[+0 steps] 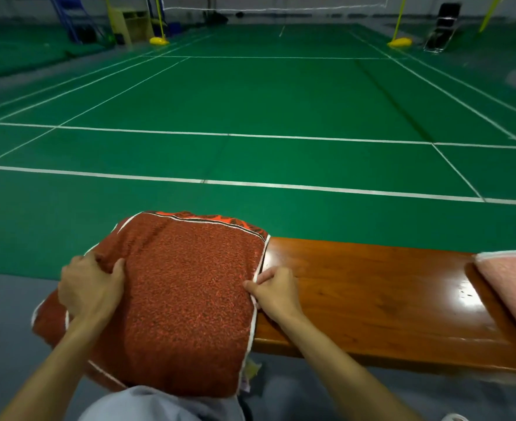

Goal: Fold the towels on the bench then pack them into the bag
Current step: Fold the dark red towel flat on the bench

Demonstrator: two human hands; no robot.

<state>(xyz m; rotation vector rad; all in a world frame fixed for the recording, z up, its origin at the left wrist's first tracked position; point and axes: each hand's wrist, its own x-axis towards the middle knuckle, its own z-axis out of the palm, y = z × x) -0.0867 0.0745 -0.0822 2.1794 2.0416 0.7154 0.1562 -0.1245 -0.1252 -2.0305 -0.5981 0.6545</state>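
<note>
From the head camera, a folded rust-red towel [184, 299] with white edging covers the left end of a glossy wooden bench [372, 299]. It lies flat on top. Its near part hangs over the front edge of the bench toward the person, and its left side droops past the end of the bench. A brighter orange patterned band shows along its far edge.

The towel lies between the two hands, with each hand on one of its side edges. The left hand [91, 287] is at the towel's left side, about halfway along it. Its thumb lies on top of the cloth and its fingers are curled round a bunched fold, so it grips the towel there. The right hand [276, 291] is at the towel's right edge, just where the cloth meets bare wood. Its thumb and forefinger pinch the white hem, and the other fingers are tucked in below. Both forearms reach in from the bottom of the frame, well apart, with the broad middle of the towel lying uncovered between them.

A pale pink towel [511, 287] lies across the bench at the far right, well apart from the red one, with shiny bare wood between them. Grey fabric [159, 405] shows at the bottom edge, just under the hanging end of the red towel.

Beyond the bench lies a green badminton court [250, 95] marked with white lines. At its far end a net [275, 7] hangs between posts on yellow bases [159, 41], and a black folding chair [442, 25] stands at the upper right.
</note>
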